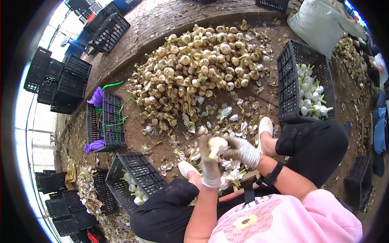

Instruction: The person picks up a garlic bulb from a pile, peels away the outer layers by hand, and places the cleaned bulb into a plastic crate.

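Note:
In front of my lap a whitish garlic bulb [218,146] is gripped by my left hand [208,162], whose gloved fingers are blurred by motion. My right hand [244,152], in a dirty white glove too, has its curled fingers closed against the bulb's right side. Just beyond both hands, loose papery skins [224,113] are scattered over the soil. A big heap of unpeeled garlic [194,69] rises from the ground farther out. Peeled skins and trimmed pieces [233,172] lie beneath my hands, between my feet.
A black crate [285,77] with cleaned garlic stands at the right, beside a white sack [314,24]. Another crate [142,174] holding garlic is by my left knee. Farther left sits a crate [114,117] with purple and green ties. Stacked crates [71,81] line the left side.

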Tool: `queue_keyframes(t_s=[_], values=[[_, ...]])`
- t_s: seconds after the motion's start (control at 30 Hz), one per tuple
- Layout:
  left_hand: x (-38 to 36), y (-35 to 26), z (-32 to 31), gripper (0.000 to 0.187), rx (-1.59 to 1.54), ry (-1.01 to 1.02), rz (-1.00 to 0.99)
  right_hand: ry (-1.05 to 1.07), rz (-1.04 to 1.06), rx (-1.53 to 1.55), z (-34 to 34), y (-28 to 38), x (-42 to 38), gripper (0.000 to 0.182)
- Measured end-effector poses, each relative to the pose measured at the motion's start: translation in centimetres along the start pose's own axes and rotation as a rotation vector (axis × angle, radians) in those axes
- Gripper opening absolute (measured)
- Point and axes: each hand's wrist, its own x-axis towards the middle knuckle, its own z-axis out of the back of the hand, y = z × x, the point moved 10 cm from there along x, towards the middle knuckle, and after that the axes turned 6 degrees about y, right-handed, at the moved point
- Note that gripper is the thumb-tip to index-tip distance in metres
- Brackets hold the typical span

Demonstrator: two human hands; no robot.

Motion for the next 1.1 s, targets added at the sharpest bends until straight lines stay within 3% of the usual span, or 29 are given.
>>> queue_keyframes(t_s=[0.1,0.13,0.17,0.23,0.27,0.37,0.43,0.47,0.5,0.67,0.77,0.8,0.9,0.97,1.03,1.07,1.1], values=[[0.0,-1.5,-1.7,0.071,0.256,0.166,-0.096,-0.098,0.043,-0.03,2.6,0.3,0.2,0.047],[0.6,-2.3,-1.0,0.049,0.4,0.136,-0.121,-0.106,0.109,-0.101,3.4,0.0,0.5,0.043],[0.8,-4.0,-1.0,0.026,0.758,0.114,-0.283,-0.117,0.062,-0.173,3.3,0.0,0.4,0.04],[0.3,-4.9,-2.3,0.017,1.067,0.158,-0.393,-0.123,-0.024,-0.31,2.6,0.1,0.6,0.035],[0.3,-5.3,-2.8,0.012,1.1,0.162,-0.442,-0.147,0.055,-0.366,2.5,0.3,0.8,0.038],[0.1,-4.7,-2.8,0.006,1.215,0.164,-0.437,-0.098,0.001,-0.486,2.3,-0.3,0.4,0.036],[1.0,1.1,2.6,0.005,0.475,0.024,0.181,0.019,-0.038,-0.229,1.2,0.5,-0.1,0.037],[1.6,2.4,4.3,0.007,0.196,0.002,0.275,0.077,-0.059,-0.098,0.5,0.6,-0.4,0.038],[1.3,3.1,5.3,0.009,-0.051,-0.069,0.357,0.129,0.085,-0.069,0.2,1.3,-0.2,0.043],[0.6,2.4,4.1,0.013,-0.165,0.039,0.328,0.171,-0.005,0.252,-0.3,-1.0,0.1,0.051],[0.0,3.2,2.8,0.015,-0.306,0.07,0.352,0.152,0.136,0.559,-0.1,-2.5,1.5,0.052],[-0.1,3.6,2.5,0.016,-0.316,0.069,0.387,0.03,-0.042,0.557,0.6,-4.4,1.6,0.055],[0.2,2.2,1.8,0.015,-0.596,-0.104,0.416,0.029,-0.062,0.391,0.1,-2.7,0.6,0.061],[2.2,1.9,3.4,0.02,-1.052,0.003,0.366,-0.021,-0.069,0.396,0.1,-2.3,0.2,0.065],[2.4,1.3,8.0,0.023,-0.554,-0.099,0.271,-0.03,-0.083,0.457,0.8,-2.8,0.4,0.068],[2.6,0.1,7.4,0.02,-0.13,-0.149,0.268,-0.049,-0.074,0.486,1.2,-3.0,0.7,0.07],[2.0,-0.2,6.4,0.028,0.268,0.056,0.22,-0.028,-0.067,0.472,0.9,-2.4,0.8,0.071]])
